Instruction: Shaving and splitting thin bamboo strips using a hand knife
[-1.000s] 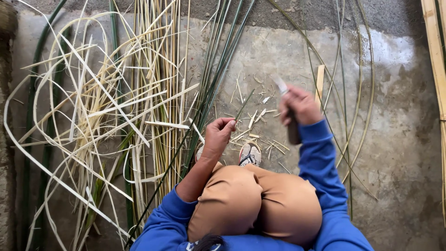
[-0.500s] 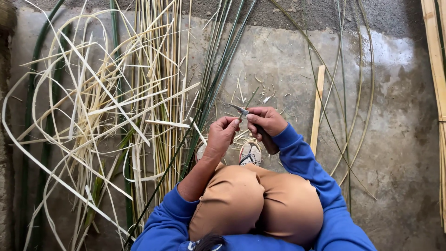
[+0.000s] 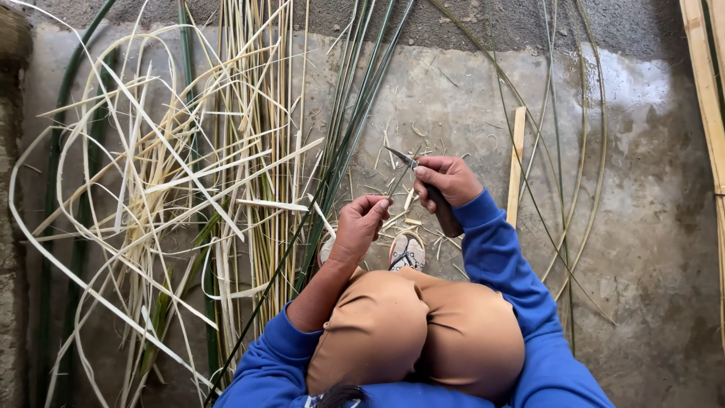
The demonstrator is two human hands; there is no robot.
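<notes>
- Two hands meet over the knees of a squatting person in blue sleeves [image 3: 495, 253] and tan trousers [image 3: 423, 332].
- Right hand [image 3: 447, 181] is clamped round the dark handle of a knife [image 3: 423, 181], whose blade points up and left, its tip well above the left hand.
- Left hand [image 3: 361, 227] has its fingers pinched together on a thin green strip [image 3: 321, 204]; the strip runs from between the fingertips down and left, past the left elbow toward the bottom edge.
- Whether the blade touches the strip, I cannot tell; the two come close together between the hands.
- One shoe [image 3: 408, 251] shows just below the hands, with pale shavings [image 3: 400, 219] scattered on the concrete floor [image 3: 649, 227] around it.
- Left of the hands lies a loose tangle of pale split strips [image 3: 151, 174], looping and crossing one another.
- Straight green stalks [image 3: 355, 91] run from the top edge down beside the left hand, next to a bundle of pale straight ones [image 3: 264, 113].
- Several long thin green strips [image 3: 581, 151] arc across the floor to the right of the right arm.
- Just right of the right hand lies a short flat wooden slat [image 3: 516, 162], and a longer plank [image 3: 702, 91] runs along the right edge.
</notes>
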